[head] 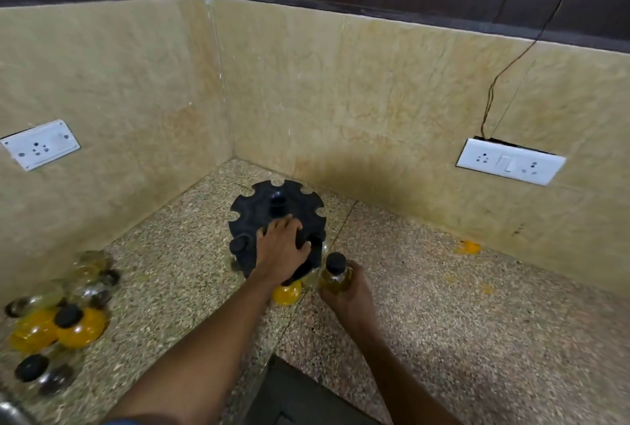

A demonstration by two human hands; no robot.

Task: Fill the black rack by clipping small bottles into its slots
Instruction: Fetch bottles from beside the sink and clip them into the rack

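A round black rack (pixel 259 210) with notched slots around its rim stands on the speckled counter near the corner. My left hand (pixel 281 249) rests on its top near the front edge, fingers spread over the disc. My right hand (pixel 344 291) grips a small bottle (pixel 335 274) of yellowish liquid with a black cap, held upright just right of the rack's front. A bottle of orange liquid (pixel 287 293) hangs below the rack's front, partly hidden by my left wrist. Another black cap (pixel 237 245) sits in a slot at the rack's left front.
A pile of several loose bottles (pixel 64 308), clear, yellow and orange with black caps, lies at the counter's left. Orange stains (pixel 469 248) mark the counter at the right wall. Wall sockets (pixel 509 161) (pixel 39 144) sit on both tiled walls. A dark cutout (pixel 300 394) opens at the counter's front edge.
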